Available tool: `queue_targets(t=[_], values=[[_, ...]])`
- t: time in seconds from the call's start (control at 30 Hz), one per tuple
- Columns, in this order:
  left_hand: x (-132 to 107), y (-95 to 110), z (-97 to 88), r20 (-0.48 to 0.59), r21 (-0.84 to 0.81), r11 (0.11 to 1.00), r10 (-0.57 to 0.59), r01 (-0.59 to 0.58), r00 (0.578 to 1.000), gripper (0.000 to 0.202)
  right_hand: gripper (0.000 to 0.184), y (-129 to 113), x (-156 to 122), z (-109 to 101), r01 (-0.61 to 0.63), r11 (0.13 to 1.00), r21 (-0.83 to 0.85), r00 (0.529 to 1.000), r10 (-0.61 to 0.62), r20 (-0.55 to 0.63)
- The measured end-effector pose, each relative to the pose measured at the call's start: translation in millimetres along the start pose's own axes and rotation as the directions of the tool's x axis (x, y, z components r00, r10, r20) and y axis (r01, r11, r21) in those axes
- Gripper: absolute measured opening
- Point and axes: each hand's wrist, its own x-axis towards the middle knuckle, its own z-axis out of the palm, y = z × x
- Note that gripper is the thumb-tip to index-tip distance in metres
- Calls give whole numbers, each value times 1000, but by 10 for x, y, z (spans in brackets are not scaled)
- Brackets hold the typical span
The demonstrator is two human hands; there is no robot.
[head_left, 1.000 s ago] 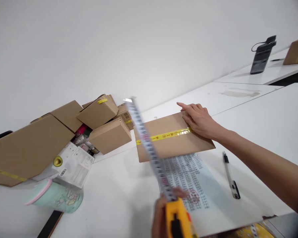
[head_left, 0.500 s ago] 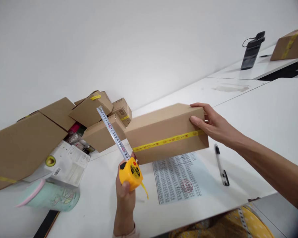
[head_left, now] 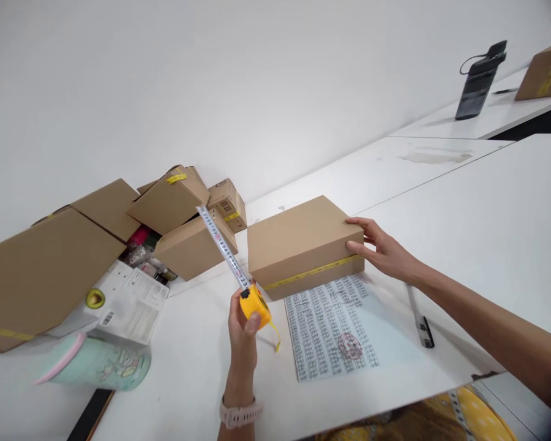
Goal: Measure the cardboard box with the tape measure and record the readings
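Note:
My left hand [head_left: 244,327] is wrapped round a yellow tape measure [head_left: 256,306], its metal blade [head_left: 223,248] pulled out and pointing up and to the left. The blade runs beside the left end of a brown cardboard box [head_left: 298,236] with a strip of yellow tape along its front side. My right hand [head_left: 379,248] grips the right end of that box, thumb on the front side and fingers over the top edge. Under and in front of the box lies a printed sheet [head_left: 330,334] with a red round stamp. A pen [head_left: 420,318] lies partly behind my right forearm.
Several cardboard boxes [head_left: 169,205] are piled at the left against the wall. Nearer stand a white carton [head_left: 131,303] and a mint tumbler [head_left: 105,364] with a pink rim. At the far right are a dark water bottle [head_left: 480,82] and another taped box [head_left: 544,70].
The box has come down from a tilted, raised position to lie flatter and lower. Both hands have moved with it, and the tape measure has shifted slightly right.

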Motion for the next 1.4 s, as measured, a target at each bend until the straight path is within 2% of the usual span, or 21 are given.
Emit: queue_targets(t=[0.07,0.13,0.17,0.23,0.3,0.37,0.43,0.5,0.53,0.6,0.67,0.77,0.87,0.93,0.97,1.03,1.07,1.13,1.2,1.3,1.4], values=[[-156,180,-14,29,65,993,92,-94,995,70,54,-164,1,-103,9,998,-65,997,-14,-75],[-373,338,-45,157,131,983,109,-130,982,79,51,-432,-12,-235,-13,1000,-19,980,8,-201],[-492,392,-57,249,168,978,77,-121,965,83,49,-586,-28,-298,-31,998,62,971,45,-233],[-715,440,-54,418,264,962,-49,-70,907,79,52,-882,-79,-395,-61,959,275,977,114,-181],[-883,419,-5,535,366,930,-223,15,815,64,57,-1107,-162,-444,-92,900,426,981,155,-116],[-983,364,74,633,438,893,-386,101,671,54,54,-1229,-279,-460,-130,869,477,973,204,-105],[-1038,305,149,693,507,851,-496,134,524,57,40,-1252,-435,-478,-161,874,459,953,259,-159],[-1083,250,191,684,593,794,-584,132,438,64,31,-1203,-634,-515,-172,892,419,923,294,-247],[-1110,222,198,662,625,769,-615,137,428,69,30,-1163,-751,-538,-179,904,389,906,306,-294],[-1174,168,195,656,612,769,-625,187,424,89,26,-1076,-1008,-563,-208,928,309,874,319,-366],[-1242,132,192,699,485,831,-555,272,450,109,23,-1013,-1279,-520,-246,943,223,870,316,-377],[-1326,158,229,766,214,913,-377,346,520,128,25,-1007,-1640,-285,-238,951,196,923,284,-261],[-1367,270,289,781,102,936,-285,338,555,130,25,-1052,-1859,15,-171,972,159,979,186,-85],[-1344,349,305,775,90,951,-254,297,579,120,28,-1032,-1893,118,-132,987,94,991,133,-3],[-1307,380,303,763,84,965,-222,248,606,114,31,-991,-1873,121,-144,988,51,989,145,-7],[-1175,412,283,718,114,989,-144,89,681,105,38,-841,-1763,40,-256,964,-72,963,248,-107],[-1079,412,271,686,165,986,-105,-14,720,101,40,-738,-1679,-30,-349,924,-154,927,317,-200],[-848,377,252,612,338,916,-42,-214,790,93,39,-509,-1473,-177,-484,800,-355,865,377,-330],[-603,295,247,572,523,775,-12,-354,820,88,43,-299,-1257,-276,-556,676,-484,831,441,-339],[-309,116,253,578,671,565,7,-480,816,84,55,-84,-1005,-278,-527,557,-642,836,478,-270],[-148,-67,247,629,687,451,24,-570,777,76,53,51,-886,-201,-373,543,-752,889,440,-124]])
